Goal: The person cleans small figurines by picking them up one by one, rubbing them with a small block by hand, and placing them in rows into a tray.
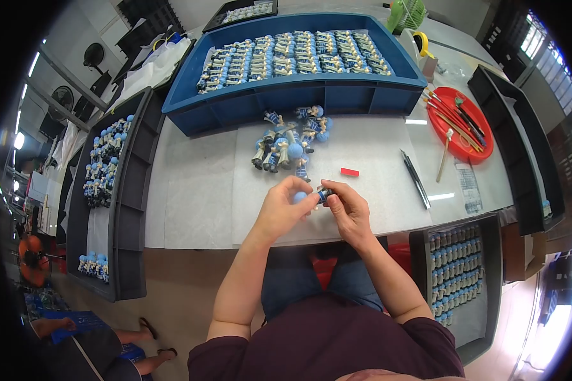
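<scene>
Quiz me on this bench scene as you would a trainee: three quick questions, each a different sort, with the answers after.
1. What is held between the left hand and the right hand?
a) a paintbrush
b) a blue-headed figurine
c) a roll of tape

2. True or false: several brushes lie in the round red dish.

3. Fill in the colour: the loose pile of figurines lies between the hands and the large ____ bin.

Key: 1. b; 2. true; 3. blue

Short-sleeved maroon top (327, 340), apparently blue jeans (273, 279).
</scene>
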A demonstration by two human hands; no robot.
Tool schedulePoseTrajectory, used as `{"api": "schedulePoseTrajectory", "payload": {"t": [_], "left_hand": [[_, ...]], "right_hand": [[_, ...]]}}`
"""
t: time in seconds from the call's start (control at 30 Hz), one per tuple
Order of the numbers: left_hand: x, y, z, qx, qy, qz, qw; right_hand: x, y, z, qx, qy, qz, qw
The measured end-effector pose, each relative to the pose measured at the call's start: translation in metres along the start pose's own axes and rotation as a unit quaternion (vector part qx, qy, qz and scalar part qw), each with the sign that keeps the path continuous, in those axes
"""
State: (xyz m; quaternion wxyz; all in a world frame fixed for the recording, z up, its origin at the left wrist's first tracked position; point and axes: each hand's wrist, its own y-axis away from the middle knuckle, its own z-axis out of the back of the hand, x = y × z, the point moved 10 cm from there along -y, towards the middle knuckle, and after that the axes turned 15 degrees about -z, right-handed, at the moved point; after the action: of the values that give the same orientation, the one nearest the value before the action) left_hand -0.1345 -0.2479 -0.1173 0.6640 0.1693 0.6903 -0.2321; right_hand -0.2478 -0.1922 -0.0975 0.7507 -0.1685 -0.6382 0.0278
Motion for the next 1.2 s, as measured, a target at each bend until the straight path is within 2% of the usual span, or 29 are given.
{"api": "schedulePoseTrajectory", "payload": {"t": [0.07, 0.13, 0.17, 0.33, 0.4, 0.5, 0.73, 0.9, 1.13, 1.2], "left_hand": [[0.006, -0.002, 0.001, -0.008, 0.010, 0.018, 1.000], [0.005, -0.008, -0.003, -0.056, 0.234, -0.008, 0.971], [0.004, -0.010, -0.008, -0.039, 0.297, -0.010, 0.954], [0.011, -0.015, -0.018, -0.043, 0.329, -0.024, 0.943], [0.014, -0.018, -0.024, -0.039, 0.278, -0.004, 0.960], [0.019, -0.027, -0.039, -0.028, 0.283, -0.009, 0.959], [0.040, -0.036, -0.047, -0.023, 0.307, 0.012, 0.951], [0.040, -0.036, -0.048, -0.020, 0.315, 0.000, 0.949], [0.042, -0.035, -0.049, -0.016, 0.340, 0.012, 0.940], [0.046, -0.034, -0.048, -0.023, 0.328, 0.018, 0.944]], "right_hand": [[-0.029, 0.002, 0.000, 0.008, -0.160, -0.139, 0.977], [-0.031, 0.000, 0.009, -0.033, -0.195, -0.139, 0.970], [-0.032, -0.001, 0.012, -0.048, -0.200, -0.147, 0.968], [-0.032, 0.009, 0.016, -0.055, -0.235, -0.188, 0.952], [-0.043, 0.016, 0.016, -0.046, -0.327, -0.233, 0.915], [-0.043, 0.017, 0.019, -0.030, -0.273, -0.235, 0.932], [-0.054, 0.017, 0.024, -0.037, -0.328, -0.254, 0.909], [-0.053, 0.016, 0.026, -0.037, -0.281, -0.220, 0.934], [-0.053, 0.019, 0.025, -0.037, -0.323, -0.249, 0.912], [-0.041, 0.017, 0.023, -0.019, -0.284, -0.220, 0.933]]}}
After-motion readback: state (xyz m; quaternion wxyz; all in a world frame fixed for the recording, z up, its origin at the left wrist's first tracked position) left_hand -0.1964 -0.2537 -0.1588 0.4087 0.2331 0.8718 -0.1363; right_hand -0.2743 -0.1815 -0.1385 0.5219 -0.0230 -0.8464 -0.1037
